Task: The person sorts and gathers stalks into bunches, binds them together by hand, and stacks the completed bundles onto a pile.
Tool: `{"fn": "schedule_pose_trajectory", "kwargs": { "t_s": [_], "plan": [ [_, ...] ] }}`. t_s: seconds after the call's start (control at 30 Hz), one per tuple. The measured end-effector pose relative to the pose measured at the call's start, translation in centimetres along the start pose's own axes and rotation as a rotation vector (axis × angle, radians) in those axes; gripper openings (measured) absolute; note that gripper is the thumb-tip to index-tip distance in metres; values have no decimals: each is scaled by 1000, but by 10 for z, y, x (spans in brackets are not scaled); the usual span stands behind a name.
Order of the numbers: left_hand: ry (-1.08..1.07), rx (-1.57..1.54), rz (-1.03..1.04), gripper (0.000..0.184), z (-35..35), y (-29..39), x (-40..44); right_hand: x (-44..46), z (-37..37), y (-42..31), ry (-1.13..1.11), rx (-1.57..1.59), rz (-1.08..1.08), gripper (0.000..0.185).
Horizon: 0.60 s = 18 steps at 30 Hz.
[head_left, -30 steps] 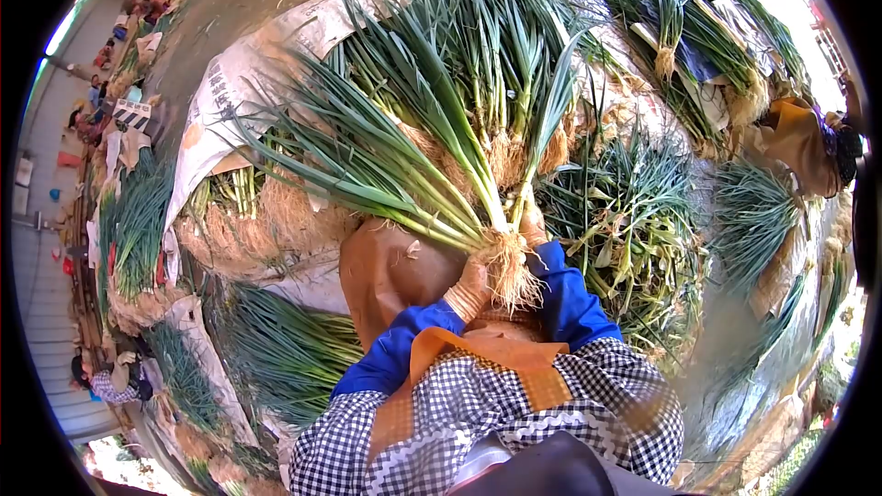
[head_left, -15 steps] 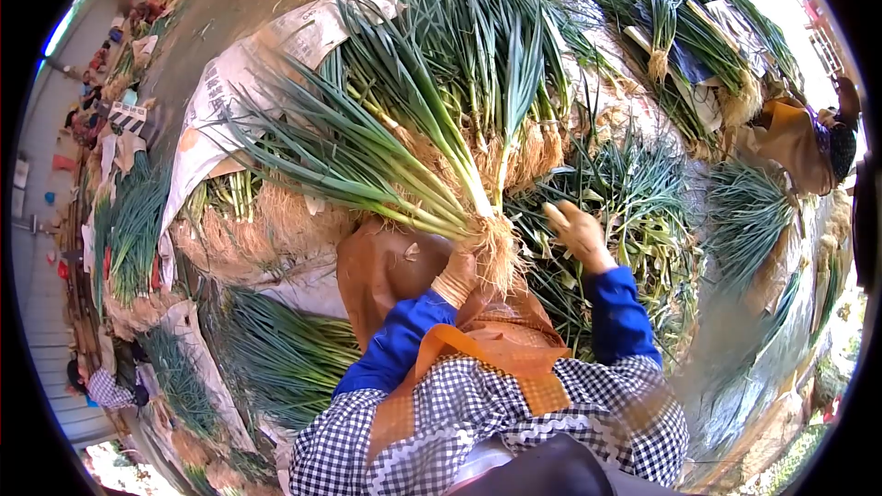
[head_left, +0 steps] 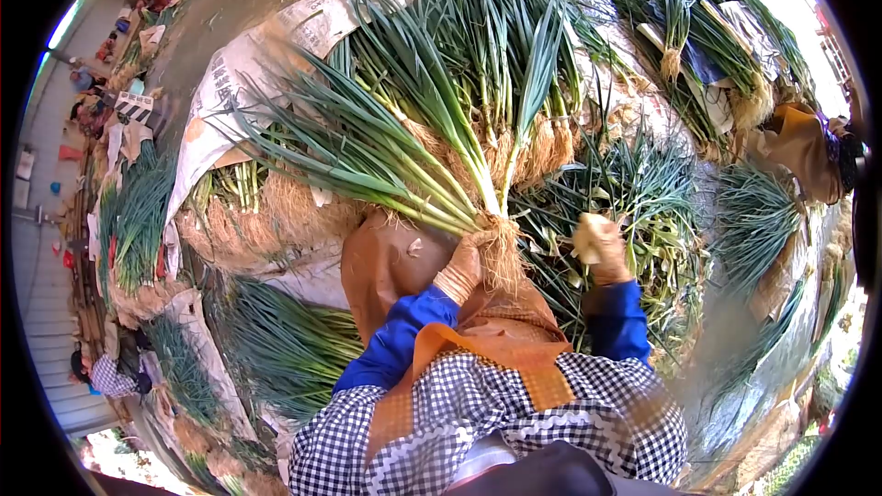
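Fanned bunch of smooth, long-leaved green onions partly over the creased brown apron, tangled leaf heap alongside, left hand closed round the bunch's stringy root end, right hand now off it, fingers curled, grasp unclear.

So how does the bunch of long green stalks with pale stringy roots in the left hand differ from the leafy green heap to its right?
The bunch of long green stalks is gripped near its roots by the left hand; the leafy green heap lies unheld. The bunch fans out from one root end, while the heap tangles in many directions. The heap has yellowish pieces; the bunch has whitish bases. Both have long, narrow leaves.
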State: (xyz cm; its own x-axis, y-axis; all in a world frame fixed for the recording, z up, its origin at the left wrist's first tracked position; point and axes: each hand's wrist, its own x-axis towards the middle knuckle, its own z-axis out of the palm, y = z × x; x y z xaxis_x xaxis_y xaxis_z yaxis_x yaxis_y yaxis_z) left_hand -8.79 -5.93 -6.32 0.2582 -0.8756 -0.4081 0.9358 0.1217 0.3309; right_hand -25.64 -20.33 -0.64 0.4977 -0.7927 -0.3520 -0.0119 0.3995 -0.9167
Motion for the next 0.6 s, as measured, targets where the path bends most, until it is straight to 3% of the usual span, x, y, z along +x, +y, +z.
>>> {"fn": "schedule_pose_trajectory", "kwargs": {
  "t_s": [0.03, 0.07, 0.13, 0.17, 0.23, 0.3, 0.4, 0.43, 0.6],
  "plan": [
    [5, 8, -7, 25, -4, 1, 3, 18, -53, 18, -283, -40, 15, 28],
    [-7, -59, -60, 27, -19, -3, 10, 19, -58, -9, -362, -441, 192, 28],
    [-77, -134, -113, 28, -21, -6, 12, 57, -100, 62, -245, -1418, -386, 32],
    [-65, -120, -105, 28, -19, -5, 13, 54, -62, 42, -78, -1496, -269, 34],
    [-51, -56, -102, 32, -20, -7, 15, 59, 3, 20, -176, -984, -50, 39],
    [1, 2, -112, 31, -23, -7, 13, 92, 41, 54, -199, -1252, -479, 42],
    [22, 164, 120, 30, -29, -17, 16, 128, 75, 69, -551, -1204, -576, 44],
    [24, 166, 125, 30, -28, -15, 15, 119, 82, 62, -415, -1261, -498, 45],
    [73, 160, 96, 28, -19, -15, 10, 80, 94, 53, -79, -1304, -511, 37]
  ]
}}
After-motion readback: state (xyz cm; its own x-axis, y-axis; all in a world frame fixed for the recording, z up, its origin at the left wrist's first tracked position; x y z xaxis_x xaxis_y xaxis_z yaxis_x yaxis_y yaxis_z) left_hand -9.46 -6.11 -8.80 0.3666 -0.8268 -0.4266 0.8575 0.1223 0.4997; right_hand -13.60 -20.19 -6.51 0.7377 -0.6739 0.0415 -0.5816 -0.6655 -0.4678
